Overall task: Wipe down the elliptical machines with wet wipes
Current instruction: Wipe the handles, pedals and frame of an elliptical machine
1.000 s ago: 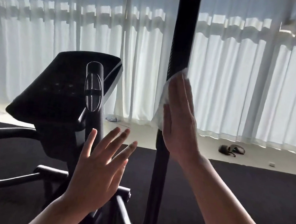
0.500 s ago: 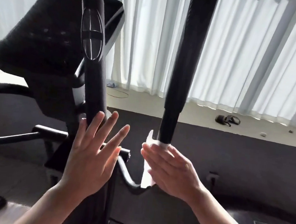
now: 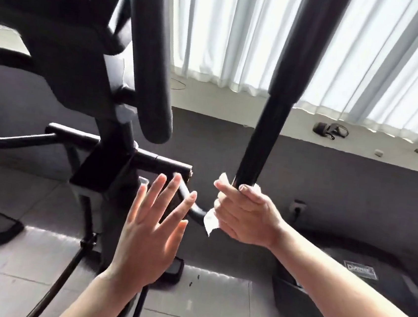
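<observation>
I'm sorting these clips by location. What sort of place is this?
Probably a gym or home workout room: a black elliptical machine with a tall handlebar pole, dark floor matting, and white curtains over a bright window.

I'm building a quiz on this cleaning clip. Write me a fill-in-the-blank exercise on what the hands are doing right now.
1. The wet wipe is held by the ____ hand.
2. The right hand wraps the wipe around the black handle ____ of the elliptical machine.
3. The left hand has its fingers spread and holds ____.
4. Behind the handle pole hang white ____.

Missing words: right; pole; nothing; curtains
</observation>
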